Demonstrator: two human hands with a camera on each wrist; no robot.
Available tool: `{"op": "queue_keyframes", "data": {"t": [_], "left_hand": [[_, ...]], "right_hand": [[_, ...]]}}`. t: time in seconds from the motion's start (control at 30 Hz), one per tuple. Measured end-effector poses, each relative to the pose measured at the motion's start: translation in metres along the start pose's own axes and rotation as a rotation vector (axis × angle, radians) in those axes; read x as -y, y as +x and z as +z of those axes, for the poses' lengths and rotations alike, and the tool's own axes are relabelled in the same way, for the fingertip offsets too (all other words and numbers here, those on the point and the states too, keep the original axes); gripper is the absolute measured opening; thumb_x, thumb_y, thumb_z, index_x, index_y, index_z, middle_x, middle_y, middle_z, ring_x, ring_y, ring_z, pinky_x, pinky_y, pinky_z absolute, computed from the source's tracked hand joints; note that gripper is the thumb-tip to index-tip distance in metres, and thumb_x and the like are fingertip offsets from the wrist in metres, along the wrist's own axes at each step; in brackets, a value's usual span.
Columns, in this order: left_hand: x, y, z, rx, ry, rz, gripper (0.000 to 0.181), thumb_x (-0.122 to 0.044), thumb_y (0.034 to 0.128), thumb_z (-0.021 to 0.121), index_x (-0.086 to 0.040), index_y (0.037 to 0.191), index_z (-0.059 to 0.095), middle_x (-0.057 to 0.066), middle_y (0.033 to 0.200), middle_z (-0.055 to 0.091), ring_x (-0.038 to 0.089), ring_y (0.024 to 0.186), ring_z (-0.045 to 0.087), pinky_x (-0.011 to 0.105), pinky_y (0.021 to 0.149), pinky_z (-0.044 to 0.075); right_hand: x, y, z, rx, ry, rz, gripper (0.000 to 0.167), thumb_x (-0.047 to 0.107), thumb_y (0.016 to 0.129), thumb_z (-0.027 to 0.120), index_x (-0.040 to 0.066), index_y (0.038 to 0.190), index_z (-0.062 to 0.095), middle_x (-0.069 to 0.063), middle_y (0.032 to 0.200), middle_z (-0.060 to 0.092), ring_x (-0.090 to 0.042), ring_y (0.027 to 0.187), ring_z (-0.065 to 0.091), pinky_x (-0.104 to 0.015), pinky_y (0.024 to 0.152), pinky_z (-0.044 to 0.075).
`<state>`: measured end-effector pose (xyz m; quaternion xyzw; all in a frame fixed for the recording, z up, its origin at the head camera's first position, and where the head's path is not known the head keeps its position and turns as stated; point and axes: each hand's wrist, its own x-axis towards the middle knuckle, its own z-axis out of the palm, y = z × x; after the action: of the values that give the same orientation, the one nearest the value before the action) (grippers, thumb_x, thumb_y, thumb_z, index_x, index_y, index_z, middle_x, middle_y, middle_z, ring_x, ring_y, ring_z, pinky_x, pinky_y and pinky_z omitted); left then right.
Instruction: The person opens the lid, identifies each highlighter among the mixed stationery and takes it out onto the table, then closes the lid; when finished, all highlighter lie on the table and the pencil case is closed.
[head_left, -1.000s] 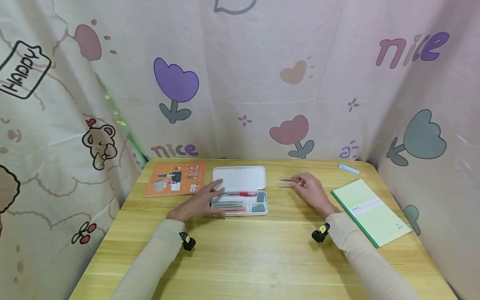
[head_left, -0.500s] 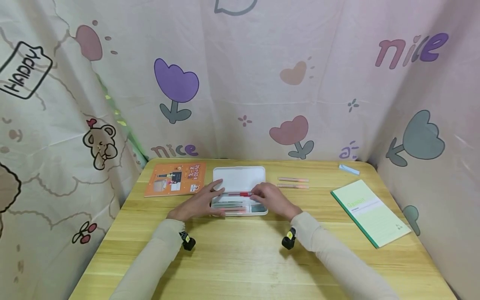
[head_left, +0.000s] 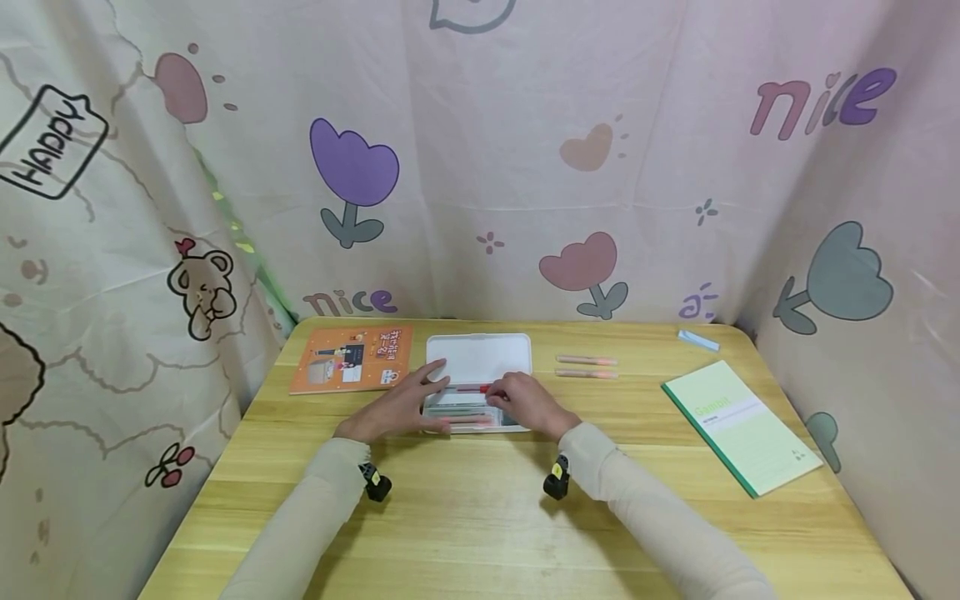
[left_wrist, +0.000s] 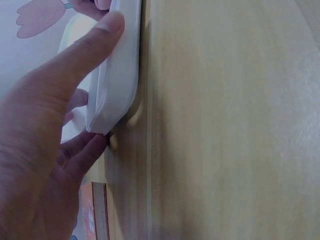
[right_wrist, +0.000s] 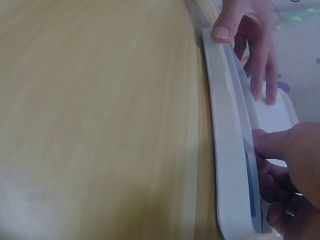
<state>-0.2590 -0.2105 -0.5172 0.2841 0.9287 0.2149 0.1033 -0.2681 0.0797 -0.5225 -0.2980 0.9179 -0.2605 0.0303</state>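
At the middle of the table (head_left: 480,521), the head view shows a white pencil case (head_left: 491,430) with its lid (head_left: 480,354) laid back, so both compartments are accessible. The red pen (head_left: 470,389) lies lengthwise in the far compartment. The left hand (head_left: 397,408) spans the left end of the case, presumably to prevent sliding. The right hand (head_left: 531,402) is apart from it, fingers curled at the right end of the pen; whether they pinch it cannot be told. Two slim sticks (head_left: 587,361) lie parallel beside the case, apparently set out within easy reach.

In the left wrist view, the left thumb bears on the near wall and other fingers touch the end corner, clamping the case between them.

In the right wrist view, the right fingers bend inward over the case, seemingly because the compartment is shallow; the pen is hidden.
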Motion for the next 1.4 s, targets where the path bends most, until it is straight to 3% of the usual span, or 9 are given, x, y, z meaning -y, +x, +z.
{"op": "queue_keyframes", "data": {"t": [0.3, 0.67, 1.0, 1.4], "left_hand": [[-0.001, 0.001, 0.001, 0.001, -0.004, -0.003, 0.100, -0.061, 0.0908, 0.084, -0.009, 0.167, 0.045, 0.008, 0.185, 0.015, 0.042, 0.167, 0.026, 0.066, 0.127, 0.037], [-0.001, 0.002, 0.003, -0.001, -0.014, 0.003, 0.099, -0.060, 0.0905, 0.085, -0.009, 0.166, 0.045, 0.008, 0.184, 0.016, 0.043, 0.166, 0.027, 0.066, 0.127, 0.039], [0.000, 0.000, 0.002, 0.000, -0.036, -0.008, 0.098, -0.058, 0.0910, 0.085, -0.010, 0.167, 0.044, 0.007, 0.185, 0.015, 0.042, 0.167, 0.023, 0.068, 0.127, 0.036], [0.000, 0.000, 0.000, -0.002, -0.030, -0.008, 0.099, -0.055, 0.0913, 0.086, -0.008, 0.167, 0.043, 0.008, 0.185, 0.014, 0.043, 0.168, 0.022, 0.068, 0.128, 0.035]], "right_hand": [[0.006, 0.005, 0.004, 0.018, 0.024, -0.009, 0.017, 0.017, 0.107, 0.071, 0.006, 0.114, 0.083, -0.007, 0.101, 0.079, -0.019, 0.094, 0.071, -0.042, 0.090, 0.061], [0.006, 0.007, 0.001, 0.088, 0.049, -0.030, 0.010, 0.014, 0.104, 0.075, 0.005, 0.107, 0.079, -0.003, 0.093, 0.074, -0.012, 0.085, 0.062, -0.032, 0.081, 0.056], [-0.004, -0.004, -0.011, -0.042, 0.080, 0.017, 0.011, 0.015, 0.104, 0.075, 0.007, 0.110, 0.080, -0.003, 0.100, 0.070, -0.015, 0.093, 0.064, -0.035, 0.087, 0.060], [-0.061, -0.056, -0.061, -0.192, 0.123, 0.159, 0.012, 0.013, 0.101, 0.078, 0.006, 0.110, 0.079, -0.009, 0.112, 0.071, -0.025, 0.102, 0.068, -0.045, 0.092, 0.062]]}}
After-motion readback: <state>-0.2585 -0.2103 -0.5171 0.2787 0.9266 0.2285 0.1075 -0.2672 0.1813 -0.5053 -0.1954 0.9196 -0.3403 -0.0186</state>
